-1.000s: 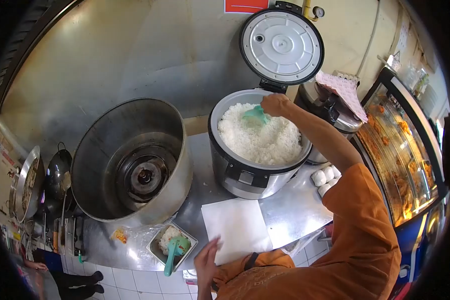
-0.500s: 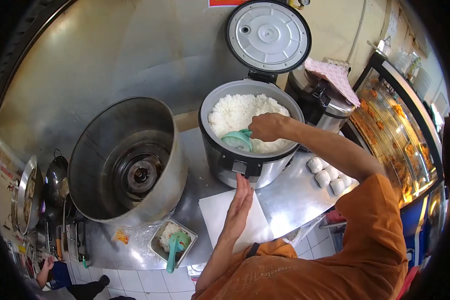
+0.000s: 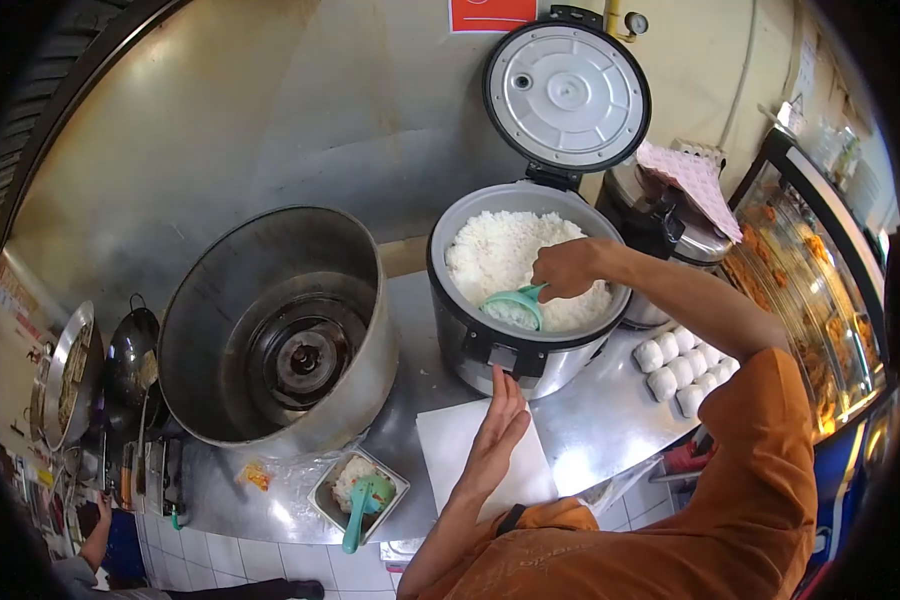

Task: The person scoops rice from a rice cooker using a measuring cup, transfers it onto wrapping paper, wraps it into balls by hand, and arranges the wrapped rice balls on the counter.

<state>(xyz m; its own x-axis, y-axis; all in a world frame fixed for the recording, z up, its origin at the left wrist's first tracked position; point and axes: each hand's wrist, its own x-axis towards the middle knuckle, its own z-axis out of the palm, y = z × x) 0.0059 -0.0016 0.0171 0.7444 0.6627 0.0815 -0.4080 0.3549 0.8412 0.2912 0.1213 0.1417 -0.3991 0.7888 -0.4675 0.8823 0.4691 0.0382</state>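
Observation:
White cooked rice (image 3: 505,250) fills much of the open rice cooker (image 3: 448,318). Its round lid (image 3: 568,95) stands raised at the back. My right hand (image 3: 567,270) is closed around the handle of a green rice scoop (image 3: 515,307), whose bowl lies in the rice near the cooker's front wall. At the cooker's front latch, my left hand (image 3: 497,435) is held flat with fingers stretched out, its tips touching or close to the latch. Below that hand lies white paper (image 3: 442,450) on the steel counter.
Left of the cooker stands a large metal drum (image 3: 378,370). A square container (image 3: 395,510) holds rice and a green scoop (image 3: 360,515). Wrapped white balls (image 3: 682,370), a second cooker (image 3: 705,245) and a food display case (image 3: 800,270) are rightward. Another person's hand (image 3: 100,515) shows lower left.
The camera view has shifted, so the scene sits further right and lower. The scoop has turned in my right hand, with its bowl still low in the rice. My left hand stays by the latch.

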